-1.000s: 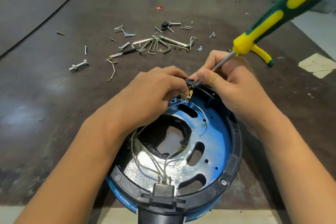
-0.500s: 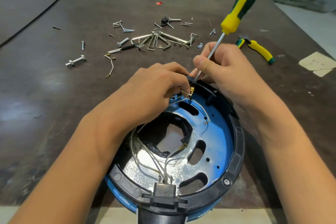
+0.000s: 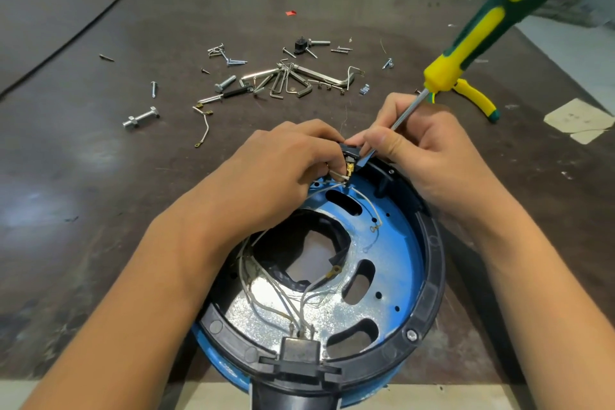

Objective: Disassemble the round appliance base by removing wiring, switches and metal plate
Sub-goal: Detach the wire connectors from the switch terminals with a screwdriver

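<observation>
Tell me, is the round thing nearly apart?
Not yet. Done: screws and bolts lie loose on the table. Now: the left hand pinches a black switch at the far rim while the right hand holds the screwdriver against it. To do: the wires, the blue metal plate and a rim screw are in place.

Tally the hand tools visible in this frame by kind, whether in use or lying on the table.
Screwdriver: 1, gripped by the right hand
Pliers: 1, on the table, only the yellow handles showing
Hex key set: 1, on the table
Total: 3
</observation>
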Demonstrator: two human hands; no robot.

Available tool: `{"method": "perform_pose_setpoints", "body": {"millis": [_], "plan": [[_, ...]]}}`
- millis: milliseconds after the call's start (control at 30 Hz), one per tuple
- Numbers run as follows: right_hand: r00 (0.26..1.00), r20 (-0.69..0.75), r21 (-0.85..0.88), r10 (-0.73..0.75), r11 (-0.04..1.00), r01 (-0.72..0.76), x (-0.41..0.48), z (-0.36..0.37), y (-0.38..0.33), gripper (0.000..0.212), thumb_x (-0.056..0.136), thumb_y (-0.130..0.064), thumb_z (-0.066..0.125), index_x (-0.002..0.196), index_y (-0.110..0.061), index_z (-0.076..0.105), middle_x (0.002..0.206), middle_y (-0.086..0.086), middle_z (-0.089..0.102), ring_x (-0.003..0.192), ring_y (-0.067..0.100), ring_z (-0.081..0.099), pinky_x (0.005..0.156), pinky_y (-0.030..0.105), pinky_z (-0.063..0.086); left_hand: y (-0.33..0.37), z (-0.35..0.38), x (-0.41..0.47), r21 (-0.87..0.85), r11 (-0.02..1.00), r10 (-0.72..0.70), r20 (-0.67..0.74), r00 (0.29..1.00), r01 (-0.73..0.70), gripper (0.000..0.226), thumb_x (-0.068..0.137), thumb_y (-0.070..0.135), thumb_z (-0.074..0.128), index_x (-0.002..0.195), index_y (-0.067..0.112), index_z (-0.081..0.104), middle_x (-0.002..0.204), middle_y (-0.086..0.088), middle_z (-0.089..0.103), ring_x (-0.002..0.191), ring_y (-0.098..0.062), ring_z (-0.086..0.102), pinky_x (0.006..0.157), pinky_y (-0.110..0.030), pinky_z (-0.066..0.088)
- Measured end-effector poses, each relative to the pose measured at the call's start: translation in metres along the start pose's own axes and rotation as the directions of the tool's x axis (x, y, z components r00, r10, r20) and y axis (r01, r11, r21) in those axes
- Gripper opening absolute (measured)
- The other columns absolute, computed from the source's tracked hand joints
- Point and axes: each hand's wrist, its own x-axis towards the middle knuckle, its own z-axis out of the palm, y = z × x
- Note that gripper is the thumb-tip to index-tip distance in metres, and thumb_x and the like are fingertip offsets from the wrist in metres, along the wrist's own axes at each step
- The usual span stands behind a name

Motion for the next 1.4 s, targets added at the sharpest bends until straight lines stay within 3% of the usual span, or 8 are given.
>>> {"method": "perform_pose_setpoints", "body": {"millis": [200, 367, 467, 767, 933, 1100, 1233, 1400], "plan": [[0.999, -0.032, 0.054, -0.036, 0.998, 0.038, -0.005, 0.001, 0.007, 0.015, 0.100, -0.014, 0.060, 0.085, -0.015, 0.059, 0.091, 0.023, 0.073, 0.098, 0.046, 0.068, 0.093, 0.065, 0.050, -0.001, 0.000, 0.000, -0.018, 1.000, 0.004, -0.006, 1.000, -0.004, 0.027, 0.100, 0.012, 0.053, 0.105, 0.034, 0.068, 0.137, 0.019, 0.052, 0.118, -0.016, 0.051, 0.099, -0.047, 0.042], [0.997, -0.039, 0.170, -0.072, 0.982, 0.077, -0.007, 0.003, 0.007, 0.016, 0.102, -0.007, 0.056, 0.088, -0.014, 0.059, 0.083, -0.006, 0.074, 0.104, 0.034, 0.074, 0.091, 0.041, 0.058, -0.001, 0.000, 0.000, -0.013, 1.000, 0.004, -0.005, 1.000, -0.004, 0.027, 0.099, 0.013, 0.053, 0.105, 0.034, 0.068, 0.137, 0.019, 0.052, 0.114, -0.015, 0.050, 0.098, -0.046, 0.042], [0.996, -0.060, 0.241, -0.070, 0.967, 0.082, -0.007, 0.005, 0.006, 0.029, 0.101, -0.009, 0.056, 0.083, -0.030, 0.063, 0.084, -0.004, 0.076, 0.104, 0.041, 0.072, 0.093, 0.050, 0.058, -0.001, 0.000, 0.000, -0.011, 1.000, 0.003, -0.006, 1.000, -0.003, 0.027, 0.099, 0.012, 0.053, 0.106, 0.034, 0.068, 0.137, 0.019, 0.052, 0.115, -0.016, 0.050, 0.098, -0.046, 0.042], [0.998, -0.026, 0.204, -0.050, 0.977, 0.055, -0.005, 0.003, 0.007, 0.016, 0.101, -0.008, 0.057, 0.086, -0.013, 0.056, 0.082, -0.003, 0.074, 0.104, 0.031, 0.074, 0.091, 0.036, 0.057, 0.000, 0.000, 0.000, -0.003, 1.000, -0.009, 0.004, 1.000, 0.009, 0.030, 0.100, 0.011, 0.052, 0.106, 0.035, 0.068, 0.138, 0.019, 0.051, 0.117, -0.015, 0.049, 0.099, -0.046, 0.041], [1.000, -0.023, 0.234, 0.017, 0.972, -0.011, 0.001, 0.001, 0.005, 0.016, 0.101, -0.003, 0.057, 0.086, -0.007, 0.054, 0.083, 0.029, 0.067, 0.099, 0.029, 0.075, 0.088, 0.037, 0.059, 0.001, 0.000, 0.001, -0.003, 1.000, -0.005, 0.008, 1.000, 0.005, 0.031, 0.099, 0.008, 0.052, 0.105, 0.034, 0.068, 0.136, 0.019, 0.052, 0.117, -0.017, 0.050, 0.098, -0.048, 0.042], [0.996, 0.014, 0.276, 0.086, 0.957, -0.087, 0.007, 0.001, 0.004, 0.022, 0.101, -0.001, 0.054, 0.083, -0.011, 0.051, 0.081, 0.019, 0.069, 0.090, 0.024, 0.075, 0.086, 0.037, 0.061, 0.000, -0.001, 0.001, -0.003, 1.000, 0.000, 0.002, 1.000, 0.000, 0.032, 0.098, 0.006, 0.053, 0.105, 0.033, 0.069, 0.135, 0.018, 0.052, 0.115, -0.017, 0.050, 0.097, -0.048, 0.043], [0.995, 0.039, 0.276, 0.096, 0.956, -0.103, 0.011, 0.000, 0.004, 0.022, 0.102, -0.002, 0.053, 0.083, -0.011, 0.051, 0.095, 0.042, 0.066, 0.082, 0.019, 0.075, 0.081, 0.032, 0.061, -0.001, 0.000, 0.001, -0.013, 1.000, 0.009, -0.001, 1.000, -0.009, 0.033, 0.098, 0.005, 0.053, 0.104, 0.032, 0.069, 0.134, 0.017, 0.052, 0.117, -0.018, 0.051, 0.097, -0.048, 0.044], [0.994, 0.046, 0.301, 0.101, 0.947, -0.111, 0.010, 0.001, 0.007, 0.017, 0.101, -0.004, 0.052, 0.085, -0.010, 0.049, 0.097, 0.033, 0.065, 0.082, 0.017, 0.074, 0.083, 0.032, 0.060, 0.000, 0.000, 0.001, -0.029, 0.999, 0.014, -0.012, 1.000, -0.015, 0.029, 0.099, 0.008, 0.054, 0.099, 0.032, 0.070, 0.133, 0.017, 0.054, 0.116, -0.018, 0.053, 0.096, -0.049, 0.044]]}}
